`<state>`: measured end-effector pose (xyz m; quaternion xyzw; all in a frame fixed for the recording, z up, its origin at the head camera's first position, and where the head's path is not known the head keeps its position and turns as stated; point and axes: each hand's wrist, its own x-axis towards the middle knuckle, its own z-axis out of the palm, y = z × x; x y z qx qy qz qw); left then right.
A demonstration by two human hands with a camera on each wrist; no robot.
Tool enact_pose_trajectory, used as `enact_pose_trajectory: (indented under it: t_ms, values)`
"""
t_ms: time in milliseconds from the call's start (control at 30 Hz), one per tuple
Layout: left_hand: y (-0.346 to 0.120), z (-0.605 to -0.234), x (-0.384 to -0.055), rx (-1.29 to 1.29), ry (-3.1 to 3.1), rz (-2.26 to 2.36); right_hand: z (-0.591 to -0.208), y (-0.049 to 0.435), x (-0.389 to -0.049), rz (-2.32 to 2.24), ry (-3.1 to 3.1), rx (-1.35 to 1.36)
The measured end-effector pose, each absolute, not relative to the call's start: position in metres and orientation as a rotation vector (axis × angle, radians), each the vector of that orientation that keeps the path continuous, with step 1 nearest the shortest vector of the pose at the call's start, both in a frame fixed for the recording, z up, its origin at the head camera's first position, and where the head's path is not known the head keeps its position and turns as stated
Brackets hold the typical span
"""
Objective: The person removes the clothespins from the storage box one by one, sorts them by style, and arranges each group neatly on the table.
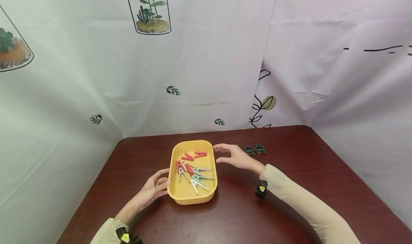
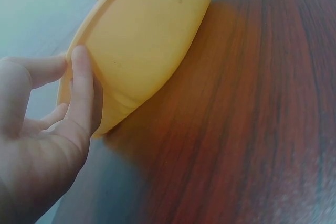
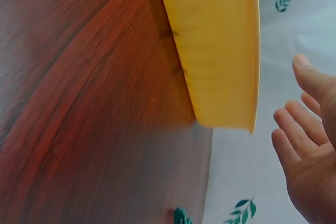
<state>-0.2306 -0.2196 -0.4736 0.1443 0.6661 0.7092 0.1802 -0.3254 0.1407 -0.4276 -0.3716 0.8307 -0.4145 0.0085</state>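
A yellow plastic basket (image 1: 192, 195) stands on the table, with several red, white and pale green clothespins (image 1: 194, 174) lying loose inside. At its near left side my left hand (image 1: 155, 190) touches the rim with thumb and fingertips; the left wrist view shows the thumb (image 2: 81, 85) against the outer wall. My right hand (image 1: 236, 157) is by the far right corner, fingers spread and relaxed, holding nothing. A gap shows between this right hand (image 3: 315, 145) and the basket wall (image 3: 215, 51) in the right wrist view.
Two small dark green ring-shaped objects (image 1: 255, 150) lie at the back right, beyond my right hand; their kind is unclear. The dark red wooden table (image 1: 225, 222) ends against a white cloth backdrop (image 1: 206, 58) with printed plants.
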Motion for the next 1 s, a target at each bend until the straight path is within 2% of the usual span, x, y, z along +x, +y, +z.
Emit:
enact_pose_trajectory:
  t_ms: [300, 633, 1000]
  values:
    - [-0.222, -0.476, -0.231, 0.395, 1.878, 2.008, -0.419, 0.113, -0.33, -1.162, 2.523, -1.206]
    - [-0.221, -0.474, -0.23, 0.395, 1.895, 1.99, -0.416, 0.078, -0.336, -0.969, 2.471, -1.389]
    - [-0.221, -0.475, -0.231, 0.378, 1.894, 2.003, -0.427, 0.046, -0.334, -0.874, 2.45, -1.37]
